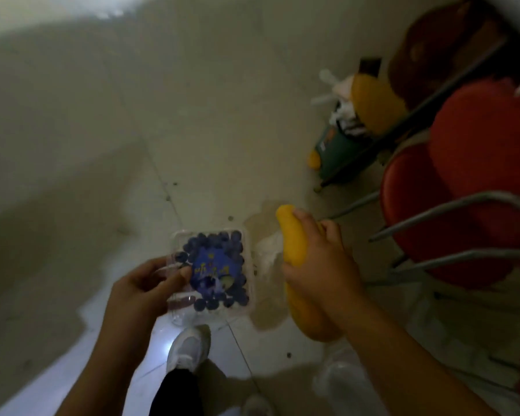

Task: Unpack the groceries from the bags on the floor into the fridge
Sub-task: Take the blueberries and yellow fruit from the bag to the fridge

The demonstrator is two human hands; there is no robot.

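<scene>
My left hand [146, 288] grips the left edge of a clear plastic box of blueberries [215, 271] with a blue label, thumb on its lid, above the floor. My right hand [321, 265] is curled round a long yellow fruit [296, 259], held lengthwise with one end pointing away from me. A thin plastic bag [266, 256] lies on the floor between and beyond the two hands. The fridge is not in view.
Red stools with grey metal legs [463, 187] stand at the right. Beyond them a green bag [335, 148] holds white and yellow items. My white shoe [188, 348] stands on the pale tiled floor [192, 130]. Another clear plastic bag [342, 382] lies below my right arm.
</scene>
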